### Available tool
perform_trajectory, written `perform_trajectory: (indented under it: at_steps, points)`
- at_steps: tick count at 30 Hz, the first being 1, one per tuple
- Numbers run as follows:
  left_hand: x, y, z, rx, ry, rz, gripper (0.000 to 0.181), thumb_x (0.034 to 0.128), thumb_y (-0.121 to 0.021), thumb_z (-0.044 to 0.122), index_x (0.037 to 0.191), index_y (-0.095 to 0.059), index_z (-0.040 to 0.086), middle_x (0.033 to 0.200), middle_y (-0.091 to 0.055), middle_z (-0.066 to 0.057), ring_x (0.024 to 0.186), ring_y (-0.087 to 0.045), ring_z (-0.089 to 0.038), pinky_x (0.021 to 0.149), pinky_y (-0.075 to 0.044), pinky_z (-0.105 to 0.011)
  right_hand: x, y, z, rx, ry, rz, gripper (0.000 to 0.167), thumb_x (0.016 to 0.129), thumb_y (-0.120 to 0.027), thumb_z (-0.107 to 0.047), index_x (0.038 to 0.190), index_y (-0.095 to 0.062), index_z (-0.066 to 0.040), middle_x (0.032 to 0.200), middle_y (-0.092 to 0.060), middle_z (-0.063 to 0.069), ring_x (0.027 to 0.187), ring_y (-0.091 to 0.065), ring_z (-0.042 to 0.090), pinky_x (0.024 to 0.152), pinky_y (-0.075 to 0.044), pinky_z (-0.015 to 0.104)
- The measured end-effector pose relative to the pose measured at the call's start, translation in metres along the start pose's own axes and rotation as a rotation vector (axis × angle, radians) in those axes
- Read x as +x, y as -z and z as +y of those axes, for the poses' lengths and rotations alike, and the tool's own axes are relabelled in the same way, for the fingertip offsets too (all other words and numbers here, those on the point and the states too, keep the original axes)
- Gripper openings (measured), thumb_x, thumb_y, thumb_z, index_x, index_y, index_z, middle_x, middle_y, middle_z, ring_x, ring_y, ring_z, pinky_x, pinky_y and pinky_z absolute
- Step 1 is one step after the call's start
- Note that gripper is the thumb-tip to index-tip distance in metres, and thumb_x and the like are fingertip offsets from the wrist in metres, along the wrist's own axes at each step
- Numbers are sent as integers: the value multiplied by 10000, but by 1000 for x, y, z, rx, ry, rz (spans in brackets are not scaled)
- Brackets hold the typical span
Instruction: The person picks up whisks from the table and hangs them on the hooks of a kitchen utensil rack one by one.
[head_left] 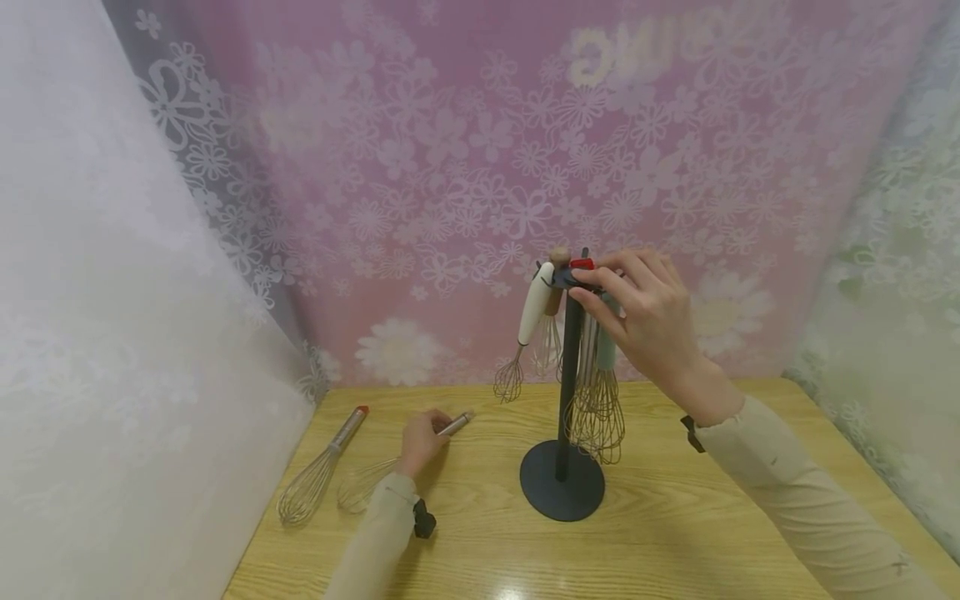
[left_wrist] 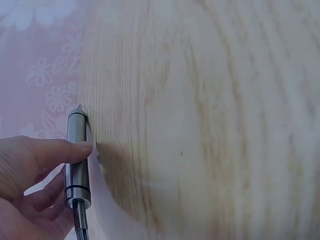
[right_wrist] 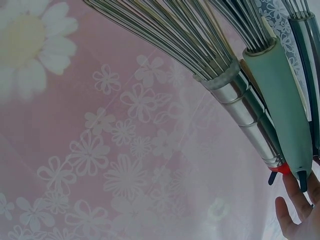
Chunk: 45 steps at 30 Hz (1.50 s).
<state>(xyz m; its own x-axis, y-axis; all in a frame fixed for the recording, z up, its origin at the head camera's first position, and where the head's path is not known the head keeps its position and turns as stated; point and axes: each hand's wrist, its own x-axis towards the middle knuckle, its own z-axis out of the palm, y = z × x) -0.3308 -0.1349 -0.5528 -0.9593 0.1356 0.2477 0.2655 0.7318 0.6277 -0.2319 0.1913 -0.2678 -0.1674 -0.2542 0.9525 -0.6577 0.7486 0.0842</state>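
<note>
My left hand (head_left: 422,442) holds a whisk by its steel handle (left_wrist: 77,170), low over the wooden table at the left. In the left wrist view the thumb lies across that handle; its wires (head_left: 365,485) point back under my sleeve. My right hand (head_left: 643,304) is at the top of a black whisk stand (head_left: 571,375), thumb and fingers pinching its hook ring. From the hooks hang a white-handled whisk (head_left: 536,307), a green-handled whisk (right_wrist: 280,102), a steel whisk with a red end (right_wrist: 245,112) and others partly hidden.
Another steel whisk with a red tip (head_left: 322,471) lies at the table's left edge. The stand's round black base (head_left: 562,500) rests on the wooden table (head_left: 660,517). Flowered pink cloth (head_left: 450,167) hangs behind, with pale cloth on both sides.
</note>
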Motion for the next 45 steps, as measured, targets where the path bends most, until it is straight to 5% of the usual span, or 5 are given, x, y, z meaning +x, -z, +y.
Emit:
perform_trajectory:
  at_steps: [18,45]
  points:
    - [-4,-2,19,-46,-48,16,217,813,-798,-37,1021,-742,-9,937,-753,-142,843,-711,-299,746,-585,-439,0,0,1,4,-6,12,483,1015,-553,-489,1003,-791,-69,907,-689,140,836,-591,353,787,-450,508]
    - [4,11,61,-284,-118,249,312,850,-769,-44,1154,-699,-23,1057,-727,-168,934,-723,-311,790,-628,-384,-1,0,1,-3,2,6,481,1022,-547,-488,1020,-786,-70,924,-695,142,847,-598,360,826,-459,523]
